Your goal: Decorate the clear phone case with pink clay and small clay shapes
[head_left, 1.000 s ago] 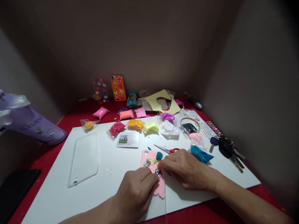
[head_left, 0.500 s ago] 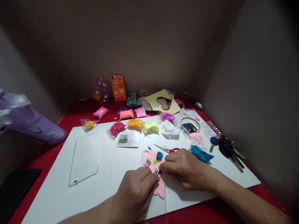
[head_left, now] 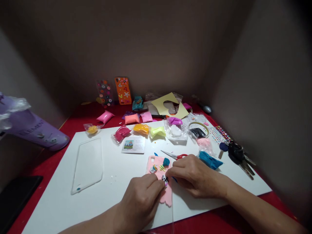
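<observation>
A phone case covered in pink clay [head_left: 166, 197] lies on the white board in front of me. It carries a teal clay lump [head_left: 166, 162], a striped piece [head_left: 153, 168], yellow strips [head_left: 162, 167] and a black-and-white clay figure [head_left: 164, 178]. My left hand [head_left: 143, 196] is closed over the case's left side, fingertips at the figure's lower edge. From the right, my right hand [head_left: 192, 175] pinches at the figure's right side; what its fingertips hold is hidden. A bit of blue [head_left: 174, 179] shows under those fingers.
Red-handled scissors [head_left: 174, 156] lie just beyond the case. Clay packets [head_left: 141, 129] line the board's far edge, a blue packet [head_left: 210, 160] and keys [head_left: 241, 159] at right. A clear phone case [head_left: 87, 165] and printed card [head_left: 133, 145] lie left. A purple tumbler [head_left: 41, 128] leans in at left.
My right hand has shifted very slightly, and a little more of the blue piece shows beneath its fingers. My left hand and the case keep their places.
</observation>
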A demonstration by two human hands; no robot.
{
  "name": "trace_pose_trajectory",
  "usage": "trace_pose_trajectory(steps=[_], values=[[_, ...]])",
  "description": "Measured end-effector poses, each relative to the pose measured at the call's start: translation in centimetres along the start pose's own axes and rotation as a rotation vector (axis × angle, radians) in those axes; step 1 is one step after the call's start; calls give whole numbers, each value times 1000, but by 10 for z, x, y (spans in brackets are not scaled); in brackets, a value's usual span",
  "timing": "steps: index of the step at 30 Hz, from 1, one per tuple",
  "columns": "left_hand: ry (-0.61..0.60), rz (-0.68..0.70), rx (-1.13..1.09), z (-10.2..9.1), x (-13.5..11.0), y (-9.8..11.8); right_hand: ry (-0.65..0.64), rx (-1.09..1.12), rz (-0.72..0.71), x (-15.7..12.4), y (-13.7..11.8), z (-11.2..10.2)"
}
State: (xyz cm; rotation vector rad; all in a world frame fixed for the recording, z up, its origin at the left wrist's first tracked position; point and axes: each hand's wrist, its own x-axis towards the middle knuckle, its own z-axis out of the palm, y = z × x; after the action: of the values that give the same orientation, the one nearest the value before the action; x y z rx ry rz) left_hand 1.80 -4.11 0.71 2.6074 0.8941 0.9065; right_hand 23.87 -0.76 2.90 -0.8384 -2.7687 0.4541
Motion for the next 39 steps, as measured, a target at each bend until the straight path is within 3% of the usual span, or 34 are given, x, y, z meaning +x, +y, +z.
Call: trace_pose_trajectory(steps=[33, 39], values=[[-6, -1, 3, 0, 1, 1, 53, 79, -20, 1, -1, -1], [73, -6, -93, -7, 2, 2, 92, 143, 27, 0, 1, -3]])
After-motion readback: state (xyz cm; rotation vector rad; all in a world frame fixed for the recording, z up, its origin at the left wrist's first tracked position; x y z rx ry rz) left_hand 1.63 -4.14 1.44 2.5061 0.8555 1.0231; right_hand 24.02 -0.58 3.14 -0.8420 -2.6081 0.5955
